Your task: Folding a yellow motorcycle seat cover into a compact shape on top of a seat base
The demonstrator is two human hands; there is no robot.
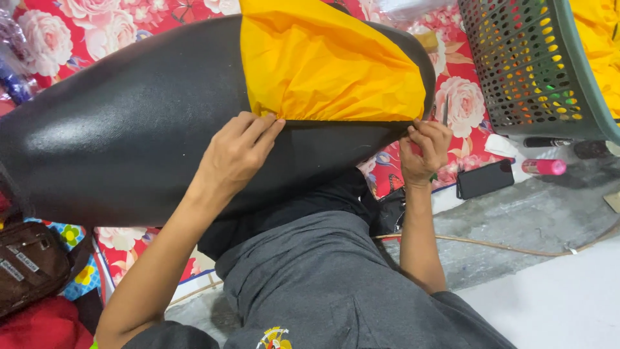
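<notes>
While both hands (239, 152) (423, 152) pinch yellow fabric (323, 61) over black seat (129, 123), grey perforated basket (516, 64) holds yellow cloth.

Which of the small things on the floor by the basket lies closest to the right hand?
The black phone, flat on the concrete just beyond the right hand. The pink tube and dark marker lie farther off, nearer the basket.

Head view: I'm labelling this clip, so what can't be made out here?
- Black seat: left end cut off by the frame edge.
- Right hand: what its fingers pinch, hidden by the hand itself.
- Yellow cover: far side hidden behind the seat.
- Grey basket: contents only glimpsed through its holes.
</notes>
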